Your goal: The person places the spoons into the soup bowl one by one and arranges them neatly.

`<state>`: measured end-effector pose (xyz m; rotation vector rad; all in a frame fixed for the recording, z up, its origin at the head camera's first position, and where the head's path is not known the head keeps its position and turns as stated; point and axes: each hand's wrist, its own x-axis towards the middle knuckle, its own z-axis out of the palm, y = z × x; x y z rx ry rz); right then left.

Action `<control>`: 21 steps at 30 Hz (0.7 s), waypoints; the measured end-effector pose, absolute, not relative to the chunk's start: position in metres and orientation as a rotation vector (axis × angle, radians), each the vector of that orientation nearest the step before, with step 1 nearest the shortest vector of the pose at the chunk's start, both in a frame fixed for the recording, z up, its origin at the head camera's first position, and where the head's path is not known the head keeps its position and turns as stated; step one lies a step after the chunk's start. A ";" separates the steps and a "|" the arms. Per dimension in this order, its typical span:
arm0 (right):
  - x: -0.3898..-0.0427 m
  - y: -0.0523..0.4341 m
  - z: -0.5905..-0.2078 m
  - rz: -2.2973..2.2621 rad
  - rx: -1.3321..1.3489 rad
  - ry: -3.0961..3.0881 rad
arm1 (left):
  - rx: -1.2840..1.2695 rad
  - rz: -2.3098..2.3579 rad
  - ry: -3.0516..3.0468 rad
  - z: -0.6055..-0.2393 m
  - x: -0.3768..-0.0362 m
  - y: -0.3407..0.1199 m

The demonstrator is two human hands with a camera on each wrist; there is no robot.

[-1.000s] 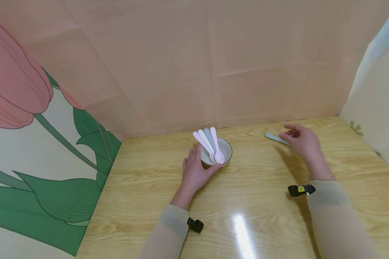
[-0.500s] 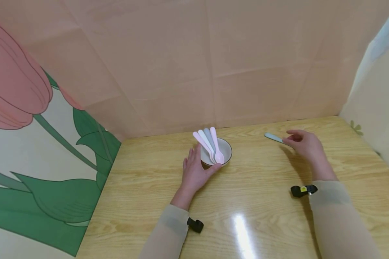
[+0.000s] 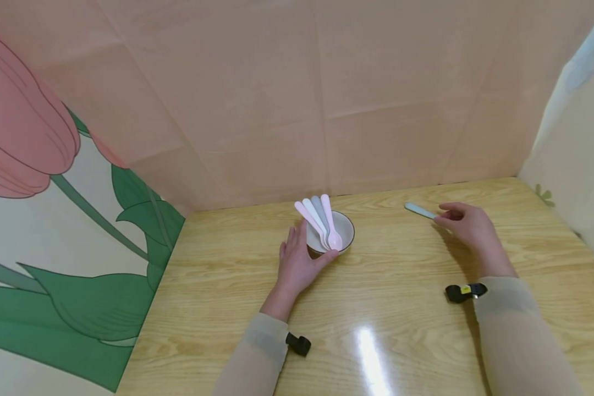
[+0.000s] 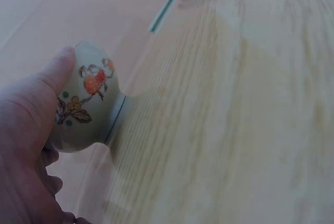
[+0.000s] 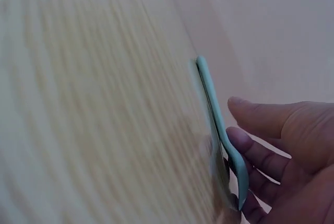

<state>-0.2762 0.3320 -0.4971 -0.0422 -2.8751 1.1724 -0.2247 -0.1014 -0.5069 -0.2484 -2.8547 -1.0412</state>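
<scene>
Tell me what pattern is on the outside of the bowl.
The bowl bears orange fruit with dark leaves on pale glaze, clearest in the left wrist view.

Bare hands point(image 3: 297, 264); long beige sleeves point(image 3: 517, 330) on both arms; small black wrist cameras point(image 3: 462, 291), right one yellow-marked.

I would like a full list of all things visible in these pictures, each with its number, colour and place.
bowl: one, white inside, pale outside with a fruit-and-leaf print, on the table near its far middle.
spoons in the bowl: four, pale pink, white and grey-blue, bowls down inside, handles fanned out over the far-left rim.
loose spoon: one, light blue-green, on the table at the far right.
table: one, light wood grain, glossy.
backdrop: pink panels behind; tulip print with green leaves at the left.
wrist straps: two, black, one on each wrist.
left hand: cups the near-left side of the bowl.
right hand: fingers pinch the loose spoon's wide end.
</scene>
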 end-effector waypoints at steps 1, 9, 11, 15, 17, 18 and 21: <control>-0.277 0.332 -0.498 1.172 -0.040 -2.879 | -0.249 -1.040 -2.854 -0.507 -0.225 -0.101; -0.278 0.332 -0.504 1.131 -0.039 -2.882 | -0.248 -1.035 -2.854 -0.507 -0.224 -0.101; -0.278 0.332 -0.504 1.128 -0.042 -2.890 | -0.251 -1.033 -2.853 -0.508 -0.224 -0.101; -0.278 0.332 -0.503 1.117 -0.057 -2.927 | -0.257 -1.029 -2.849 -0.508 -0.225 -0.101; -0.277 0.333 -0.502 1.108 -0.059 -2.947 | -0.257 -1.030 -2.850 -0.509 -0.225 -0.101; -0.277 0.333 -0.502 1.105 -0.061 -2.953 | -0.259 -1.031 -2.848 -0.509 -0.225 -0.102; -0.277 0.333 -0.502 1.091 -0.057 -2.964 | -0.258 -1.038 -2.846 -0.509 -0.225 -0.102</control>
